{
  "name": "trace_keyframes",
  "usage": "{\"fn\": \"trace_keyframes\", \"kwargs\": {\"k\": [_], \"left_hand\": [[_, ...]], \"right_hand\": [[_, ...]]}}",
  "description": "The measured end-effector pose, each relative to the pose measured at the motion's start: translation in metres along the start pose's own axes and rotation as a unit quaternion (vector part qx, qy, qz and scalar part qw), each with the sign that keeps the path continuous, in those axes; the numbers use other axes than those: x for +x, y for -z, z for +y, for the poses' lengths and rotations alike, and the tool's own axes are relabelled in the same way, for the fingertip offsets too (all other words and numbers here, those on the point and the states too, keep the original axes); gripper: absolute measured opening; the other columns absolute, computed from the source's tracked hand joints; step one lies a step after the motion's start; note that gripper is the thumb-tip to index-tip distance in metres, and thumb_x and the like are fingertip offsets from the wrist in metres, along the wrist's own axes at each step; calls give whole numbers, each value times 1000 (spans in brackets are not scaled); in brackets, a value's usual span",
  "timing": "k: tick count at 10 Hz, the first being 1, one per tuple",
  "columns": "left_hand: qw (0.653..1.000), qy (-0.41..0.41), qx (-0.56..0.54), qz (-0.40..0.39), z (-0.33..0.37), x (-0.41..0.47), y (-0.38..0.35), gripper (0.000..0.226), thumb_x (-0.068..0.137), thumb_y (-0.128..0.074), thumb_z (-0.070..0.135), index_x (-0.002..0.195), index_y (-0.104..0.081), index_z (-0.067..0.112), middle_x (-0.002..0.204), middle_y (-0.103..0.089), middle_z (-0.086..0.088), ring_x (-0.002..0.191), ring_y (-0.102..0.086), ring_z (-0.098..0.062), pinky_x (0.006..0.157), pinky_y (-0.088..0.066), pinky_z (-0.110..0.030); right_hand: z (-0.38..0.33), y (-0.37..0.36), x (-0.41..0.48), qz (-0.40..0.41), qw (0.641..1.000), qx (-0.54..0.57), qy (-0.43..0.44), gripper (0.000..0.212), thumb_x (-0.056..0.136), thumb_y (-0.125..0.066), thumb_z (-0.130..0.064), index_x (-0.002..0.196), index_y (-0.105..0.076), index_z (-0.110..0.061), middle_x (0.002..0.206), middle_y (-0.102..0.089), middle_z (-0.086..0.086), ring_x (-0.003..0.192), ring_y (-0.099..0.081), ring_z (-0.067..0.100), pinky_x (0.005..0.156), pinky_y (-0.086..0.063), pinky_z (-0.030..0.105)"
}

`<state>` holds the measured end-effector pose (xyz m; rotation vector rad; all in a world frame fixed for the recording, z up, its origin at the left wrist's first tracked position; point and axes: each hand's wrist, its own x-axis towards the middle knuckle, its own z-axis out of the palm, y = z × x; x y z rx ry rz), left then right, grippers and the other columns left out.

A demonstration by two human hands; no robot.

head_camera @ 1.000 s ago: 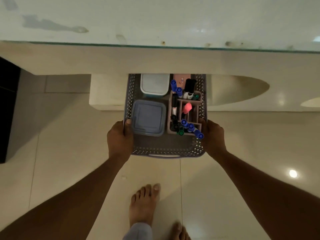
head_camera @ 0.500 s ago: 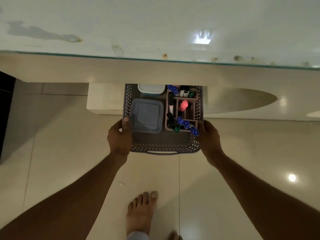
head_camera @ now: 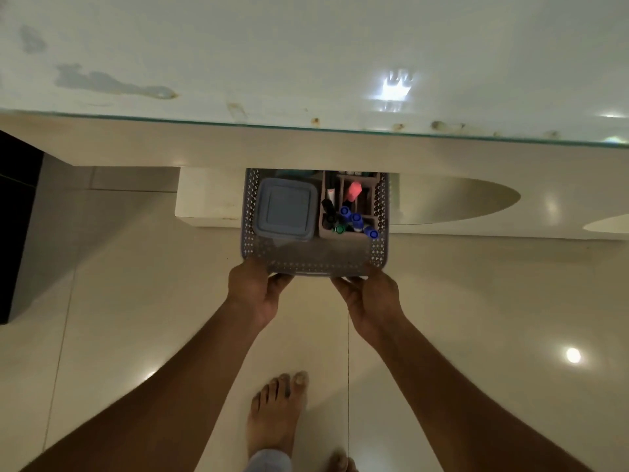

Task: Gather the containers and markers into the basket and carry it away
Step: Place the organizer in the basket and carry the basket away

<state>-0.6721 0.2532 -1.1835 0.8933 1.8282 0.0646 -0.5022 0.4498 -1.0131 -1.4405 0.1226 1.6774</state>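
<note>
A grey perforated basket (head_camera: 313, 264) sits low over the tiled floor, its far half hidden under the table's front edge. Inside on the left lies a container with a blue-grey lid (head_camera: 284, 209). On the right stands a pinkish organizer (head_camera: 323, 219) holding markers (head_camera: 355, 219) with blue, green, black and pink caps. A second container farther back is almost fully hidden by the table. My left hand (head_camera: 255, 291) grips the basket's near rim at its left corner. My right hand (head_camera: 371, 301) grips the same rim at its right corner.
A glass-topped table (head_camera: 306, 63) fills the upper view; its edge (head_camera: 204, 119) runs across above the basket. A white base block (head_camera: 207, 199) stands left of the basket, a dark cabinet (head_camera: 17, 216) at far left. My bare foot (head_camera: 275, 413) is on the glossy tiles.
The basket has moved away from me and farther under the table edge. Both hands shifted from the basket's sides to its near rim.
</note>
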Motion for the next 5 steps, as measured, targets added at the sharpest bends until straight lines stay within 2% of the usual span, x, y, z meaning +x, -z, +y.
{"fn": "trace_keyframes", "kwargs": {"k": [1,2,3,4,5], "left_hand": [[998,-7,-31,50,-7,6,0,37,84,-45,26,120,-54,27,104,-68,-11,84,-65,-35,70,-51,-44],[996,11,-86,14,2,6,-8,38,83,-43,27,119,-55,28,104,-68,-11,81,-66,-36,69,-51,-44],[993,43,-113,10,3,5,-14,42,79,-41,29,118,-56,29,102,-70,-11,80,-67,-36,66,-52,-46],[980,36,-191,-48,-5,20,-17,43,83,-43,19,123,-56,29,106,-67,-16,83,-65,-40,69,-54,-41],[968,-67,-223,-93,-17,47,-19,61,90,-46,-14,140,-45,20,126,-51,-28,100,-56,-47,84,-48,-13]], "right_hand": [[-16,-16,12,-6,999,-29,18,30,96,-39,4,116,-58,-8,130,-57,21,123,-54,34,104,-46,50],[-28,-31,30,-23,998,-48,24,26,96,-39,5,104,-58,-11,124,-56,20,115,-55,31,102,-48,47],[-44,-45,48,8,999,-46,18,21,96,-41,4,95,-55,-11,111,-56,18,108,-54,30,98,-51,47],[-57,-52,61,5,999,-50,14,17,96,-45,2,107,-53,-8,103,-56,16,112,-57,33,97,-52,47],[-66,-55,67,-25,998,-60,15,32,96,-47,2,127,-47,-6,109,-56,17,114,-57,34,97,-52,47]]}}
